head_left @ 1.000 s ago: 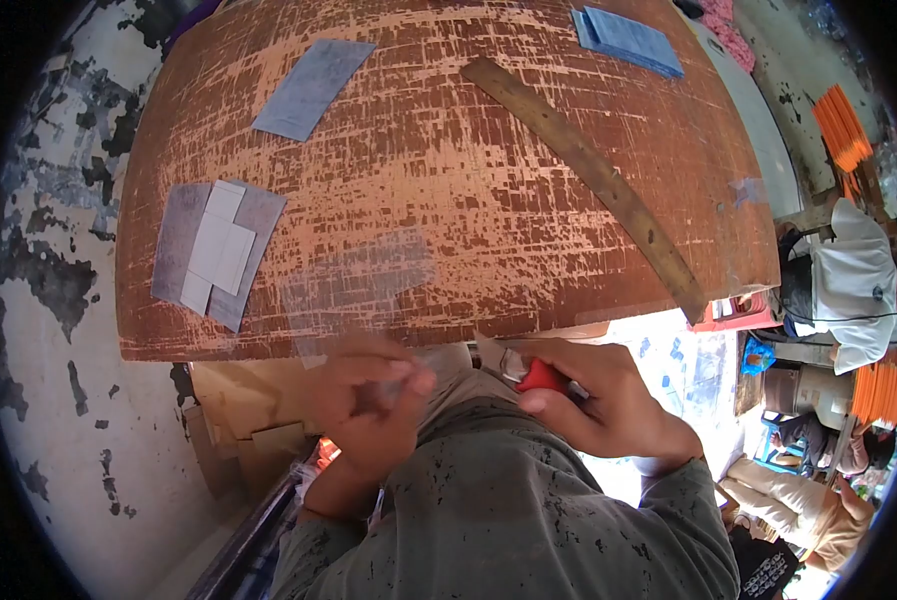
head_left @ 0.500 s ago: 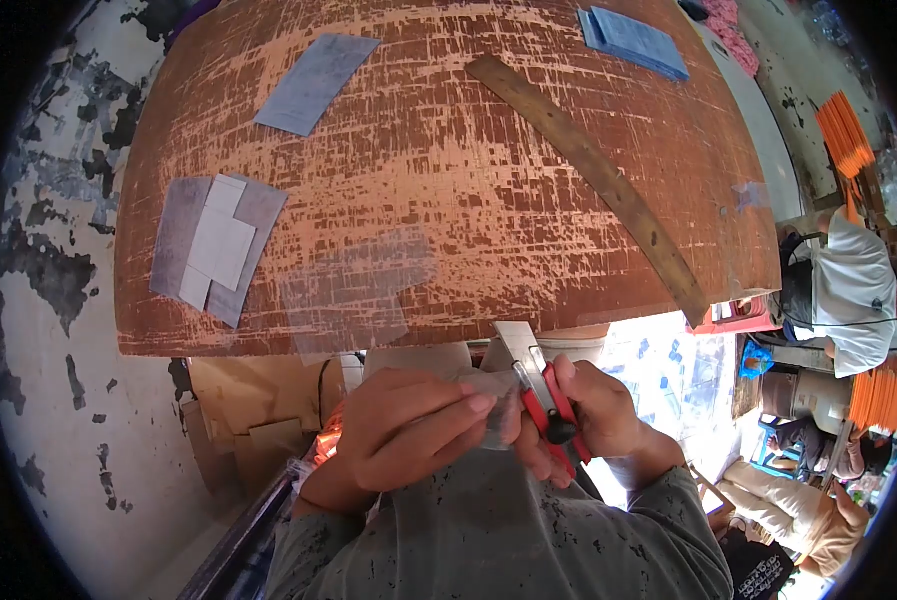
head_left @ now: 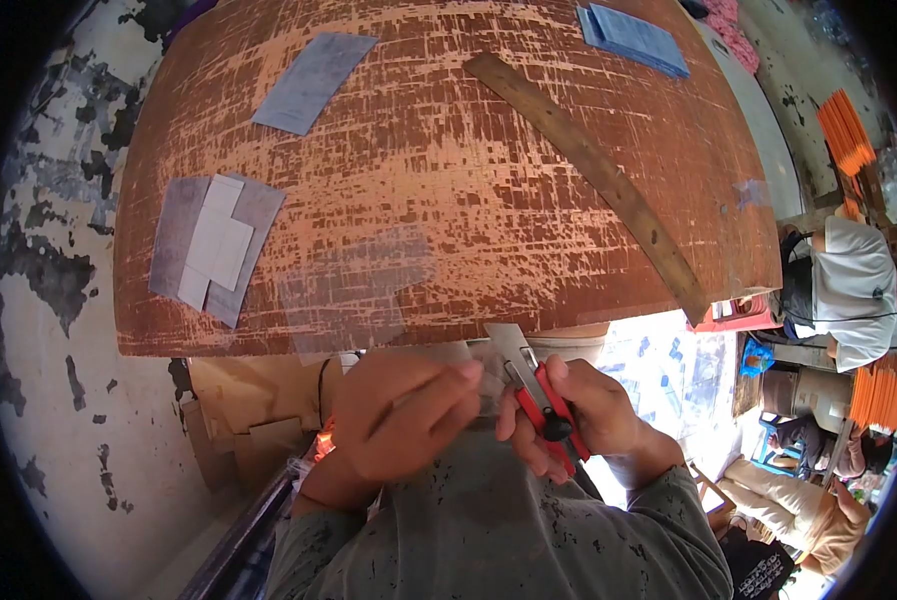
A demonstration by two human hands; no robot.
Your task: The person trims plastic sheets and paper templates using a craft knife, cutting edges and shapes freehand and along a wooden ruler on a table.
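Note:
My right hand (head_left: 593, 405) is closed around a red utility knife (head_left: 548, 403) with a black knob. The knife's broad metal blade points up and left, its tip near the table's front edge. To its left is my left hand (head_left: 408, 415), blurred by motion, with its fingers curled together. A piece of clear plastic film (head_left: 486, 375) shows between that hand's fingertips and the knife; its outline is hard to make out. Both hands are in front of my body, just below the table edge.
On the scratched brown table (head_left: 408, 180) lie a long wooden ruler (head_left: 598, 180), a grey-blue sheet (head_left: 315, 83), a folded blue stack (head_left: 636, 42), white paper pieces (head_left: 218, 250) on grey sheets, and a clear film sheet (head_left: 353, 285). Other people (head_left: 853, 295) are at right.
My left hand has shifted slightly left, its fingertips farther from the knife. The knife has tipped a little left. Things on the table stay put.

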